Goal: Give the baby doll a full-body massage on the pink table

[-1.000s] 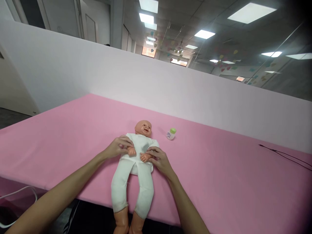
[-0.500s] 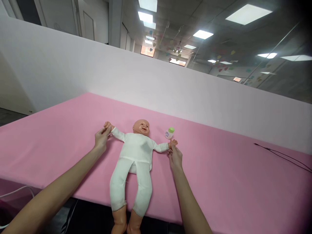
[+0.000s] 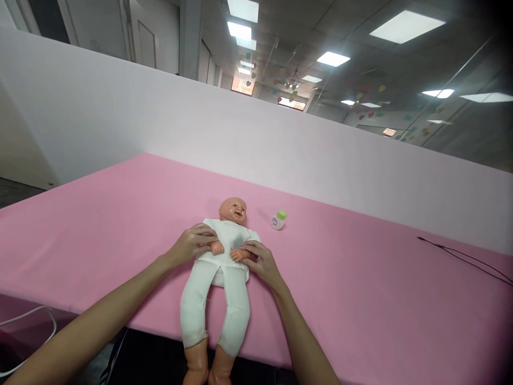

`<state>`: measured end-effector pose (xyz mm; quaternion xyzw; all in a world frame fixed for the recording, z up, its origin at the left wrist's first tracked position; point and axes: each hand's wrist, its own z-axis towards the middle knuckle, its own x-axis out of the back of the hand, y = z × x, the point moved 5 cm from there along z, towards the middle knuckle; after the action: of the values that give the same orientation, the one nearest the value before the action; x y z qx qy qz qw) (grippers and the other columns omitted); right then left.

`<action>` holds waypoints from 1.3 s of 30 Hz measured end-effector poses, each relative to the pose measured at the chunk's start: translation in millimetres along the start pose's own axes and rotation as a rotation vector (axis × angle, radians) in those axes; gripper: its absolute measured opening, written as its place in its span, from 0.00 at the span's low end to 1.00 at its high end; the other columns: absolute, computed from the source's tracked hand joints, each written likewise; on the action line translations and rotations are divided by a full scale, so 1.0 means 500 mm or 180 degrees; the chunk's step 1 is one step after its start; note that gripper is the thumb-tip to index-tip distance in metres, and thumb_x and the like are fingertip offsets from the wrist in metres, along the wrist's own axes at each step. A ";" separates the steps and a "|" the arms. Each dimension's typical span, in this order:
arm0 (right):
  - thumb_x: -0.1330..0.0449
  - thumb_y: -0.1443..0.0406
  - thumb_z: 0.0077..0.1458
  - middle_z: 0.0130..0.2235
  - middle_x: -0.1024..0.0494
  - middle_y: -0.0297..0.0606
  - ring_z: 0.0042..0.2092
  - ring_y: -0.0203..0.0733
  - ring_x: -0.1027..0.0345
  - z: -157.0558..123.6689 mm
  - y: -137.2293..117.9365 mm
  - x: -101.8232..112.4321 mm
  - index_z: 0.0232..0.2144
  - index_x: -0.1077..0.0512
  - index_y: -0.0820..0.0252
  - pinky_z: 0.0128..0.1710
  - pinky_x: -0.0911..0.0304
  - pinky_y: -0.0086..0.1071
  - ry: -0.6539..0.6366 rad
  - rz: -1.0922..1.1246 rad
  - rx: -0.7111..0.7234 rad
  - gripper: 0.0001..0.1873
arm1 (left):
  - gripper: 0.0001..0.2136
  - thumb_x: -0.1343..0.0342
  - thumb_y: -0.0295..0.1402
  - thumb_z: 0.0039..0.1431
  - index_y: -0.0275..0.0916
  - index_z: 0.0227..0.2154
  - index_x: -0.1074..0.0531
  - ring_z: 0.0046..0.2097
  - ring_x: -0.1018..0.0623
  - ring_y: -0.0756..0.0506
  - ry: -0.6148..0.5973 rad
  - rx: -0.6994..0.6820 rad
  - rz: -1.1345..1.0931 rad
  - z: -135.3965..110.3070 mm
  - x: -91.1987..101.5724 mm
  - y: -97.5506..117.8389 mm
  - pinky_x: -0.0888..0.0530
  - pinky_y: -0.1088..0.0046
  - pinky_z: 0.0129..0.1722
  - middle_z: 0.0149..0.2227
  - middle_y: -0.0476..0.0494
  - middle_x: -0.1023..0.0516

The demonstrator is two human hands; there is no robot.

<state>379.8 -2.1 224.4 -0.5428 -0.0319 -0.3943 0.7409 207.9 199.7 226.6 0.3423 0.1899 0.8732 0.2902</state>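
A baby doll (image 3: 224, 272) with a white cloth body lies face up on the pink-covered table (image 3: 352, 289), its bare feet past the front edge. My left hand (image 3: 194, 243) is closed around the doll's arm on the left, near the wrist. On the other side, my right hand (image 3: 261, 262) grips the doll's other arm. Both doll hands rest on its belly, close together. Beside the doll's head, to the right, stands a small clear bottle (image 3: 277, 221) with a green cap, touched by neither hand.
Behind the table runs a white partition (image 3: 256, 144). A thin black cable (image 3: 460, 254) lies on the table at the right. A white cord (image 3: 50, 321) hangs at the lower left.
Both my hands have moved inward, bringing the doll's arms from spread out at the sides to folded over its belly. The bottle has stayed put.
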 end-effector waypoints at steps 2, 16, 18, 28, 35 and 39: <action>0.30 0.58 0.55 0.49 0.20 0.42 0.52 0.50 0.27 -0.003 -0.003 -0.009 0.44 0.18 0.51 0.56 0.34 0.45 -0.0133 -0.0045 0.0005 0.13 | 0.07 0.39 0.36 0.65 0.49 0.41 0.16 0.49 0.21 0.41 -0.0075 -0.0077 0.0063 -0.003 -0.004 0.003 0.26 0.60 0.51 0.45 0.42 0.16; 0.27 0.49 0.43 0.21 0.36 0.24 0.21 0.31 0.47 -0.039 0.169 0.134 0.37 0.25 0.57 0.20 0.46 0.26 0.2941 0.2109 -0.2074 0.24 | 0.17 0.28 0.45 0.48 0.36 0.33 0.20 0.37 0.21 0.46 0.3047 0.3055 -0.1934 -0.072 0.083 -0.152 0.24 0.70 0.37 0.37 0.42 0.19; 0.26 0.49 0.42 0.22 0.34 0.25 0.21 0.31 0.45 -0.034 0.163 0.134 0.38 0.25 0.58 0.20 0.45 0.26 0.2828 0.2150 -0.1952 0.25 | 0.18 0.28 0.45 0.47 0.35 0.32 0.20 0.36 0.22 0.47 0.3063 0.3099 -0.2072 -0.072 0.084 -0.157 0.25 0.70 0.37 0.37 0.42 0.19; 0.27 0.56 0.50 0.45 0.19 0.42 0.49 0.50 0.26 0.009 -0.011 0.016 0.40 0.20 0.54 0.50 0.31 0.43 0.0307 0.0366 -0.0230 0.16 | 0.08 0.34 0.38 0.58 0.45 0.40 0.16 0.48 0.21 0.39 0.0435 0.0760 -0.0364 0.005 0.022 -0.013 0.26 0.60 0.48 0.44 0.40 0.16; 0.28 0.55 0.50 0.45 0.18 0.41 0.47 0.49 0.26 0.005 0.000 0.006 0.41 0.20 0.54 0.49 0.31 0.42 0.0206 0.0316 -0.0360 0.17 | 0.08 0.35 0.39 0.59 0.46 0.40 0.16 0.48 0.22 0.39 0.0275 0.0628 -0.0292 0.000 0.004 -0.010 0.26 0.59 0.49 0.45 0.40 0.17; 0.26 0.52 0.46 0.35 0.21 0.36 0.33 0.39 0.31 -0.002 0.066 0.072 0.40 0.22 0.57 0.32 0.33 0.32 0.1802 0.1128 -0.0977 0.22 | 0.13 0.32 0.43 0.54 0.41 0.38 0.19 0.44 0.21 0.41 0.1616 0.1758 -0.0908 -0.015 0.047 -0.068 0.25 0.66 0.41 0.42 0.40 0.18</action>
<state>424.6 -19.3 215.2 -0.5141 0.3284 -0.3947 0.6870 201.5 239.5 214.8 0.1510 0.5287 0.7972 0.2494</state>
